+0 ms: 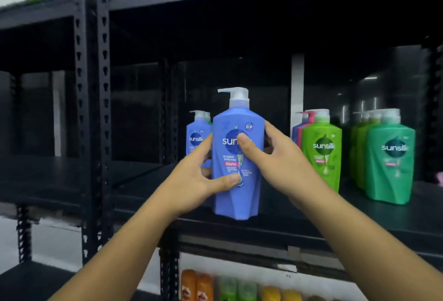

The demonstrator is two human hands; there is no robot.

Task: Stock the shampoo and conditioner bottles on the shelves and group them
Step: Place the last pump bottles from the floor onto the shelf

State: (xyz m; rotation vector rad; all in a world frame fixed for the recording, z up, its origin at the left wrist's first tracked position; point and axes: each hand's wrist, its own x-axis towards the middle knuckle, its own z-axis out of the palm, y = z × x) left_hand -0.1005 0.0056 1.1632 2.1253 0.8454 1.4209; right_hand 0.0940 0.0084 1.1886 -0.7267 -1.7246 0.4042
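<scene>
A person's left hand [199, 181] and right hand [271, 154] wrap fingers round a blue shampoo bottle [237, 195] standing upright on the shelf [299, 226], rigid, slick plastic, likely heavy, best gripped mid-body

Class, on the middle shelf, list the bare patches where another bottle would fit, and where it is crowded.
Bare board runs from the post to the rear blue bottle. A narrower gap lies between the held blue bottle and the light green bottle, crossed by the right hand. Crowded: the green rows at the right end.
</scene>
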